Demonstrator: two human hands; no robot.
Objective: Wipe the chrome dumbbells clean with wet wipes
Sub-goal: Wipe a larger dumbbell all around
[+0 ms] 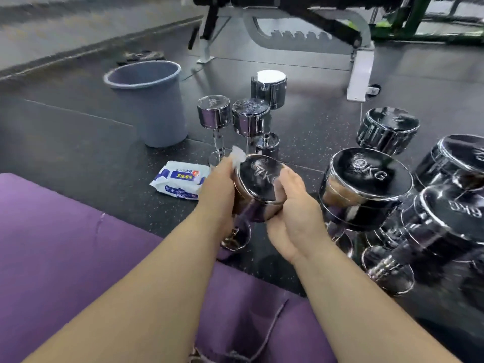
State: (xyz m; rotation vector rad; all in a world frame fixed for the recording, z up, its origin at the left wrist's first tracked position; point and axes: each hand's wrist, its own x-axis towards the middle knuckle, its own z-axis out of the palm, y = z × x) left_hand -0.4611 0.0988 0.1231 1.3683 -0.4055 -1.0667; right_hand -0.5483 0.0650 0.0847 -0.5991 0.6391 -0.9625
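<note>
A small chrome dumbbell (258,179) stands on end on the dark floor in front of me. My left hand (218,189) holds a white wet wipe (238,156) against the left side of its top head. My right hand (293,213) grips the right side of the same head. Three chrome dumbbells (250,119) stand upright behind it. Several bigger chrome dumbbells (366,184) stand at the right. A white and blue pack of wet wipes (180,183) lies on the floor to the left.
A grey plastic bin (149,100) stands at the back left. A white and black weight bench (309,30) crosses the back. A purple mat (78,258) covers the near left floor under my arms.
</note>
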